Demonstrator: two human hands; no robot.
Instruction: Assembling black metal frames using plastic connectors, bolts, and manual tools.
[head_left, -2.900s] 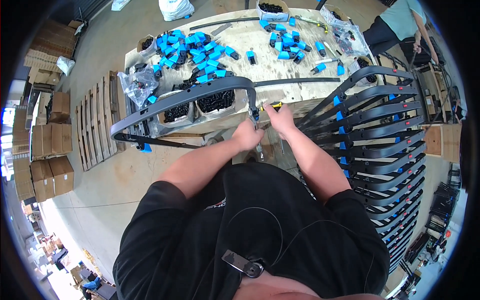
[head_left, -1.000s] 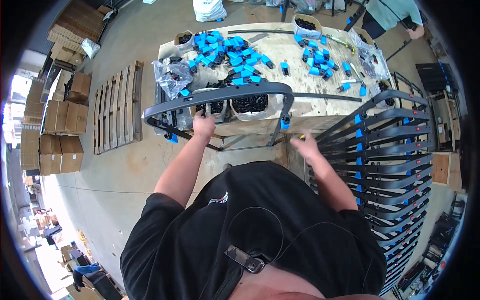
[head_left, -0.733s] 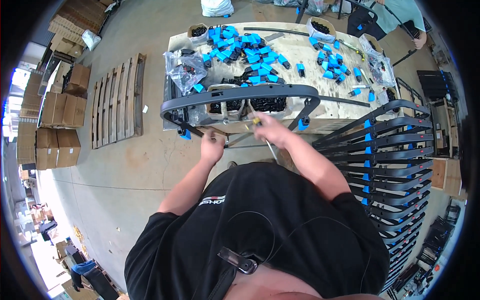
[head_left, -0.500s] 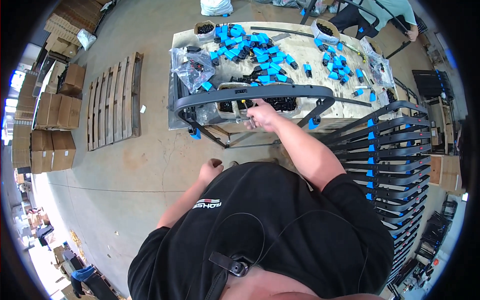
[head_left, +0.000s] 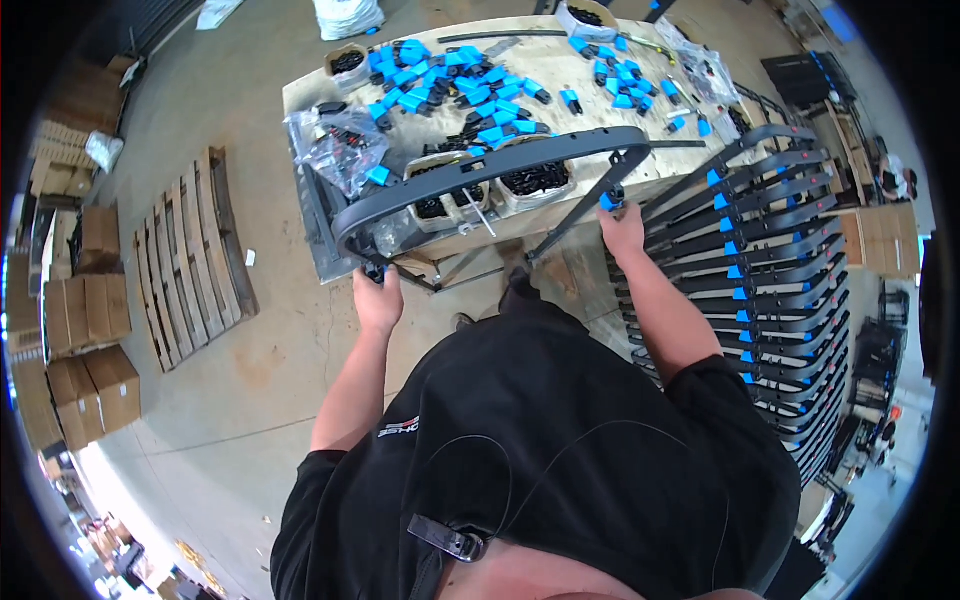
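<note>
A dark curved metal frame (head_left: 500, 160) stands at the near edge of the workbench. My left hand (head_left: 378, 298) is closed round its left end, at a fitting mostly hidden by the fingers. At the right side of the frame, my right hand (head_left: 624, 232) grips beside a blue and black plastic clip (head_left: 609, 201). Behind the frame's top bar are a bin of small black parts (head_left: 537, 180) and a second bin (head_left: 432, 207). A slim metal hand tool (head_left: 480, 212) rests at the bins' front edge, touched by neither hand.
Many blue and black clips (head_left: 470, 85) are heaped on the wooden bench top (head_left: 590, 115). A plastic bag of parts (head_left: 343, 150) lies at its left end. Similar frames (head_left: 770, 290) are stacked to my right. A wooden pallet (head_left: 195, 260) and cardboard boxes (head_left: 95, 390) are at left.
My right hand has left the hand tool at the bins and taken hold of the frame's right side. My left hand has risen from beside my body to its left end.
</note>
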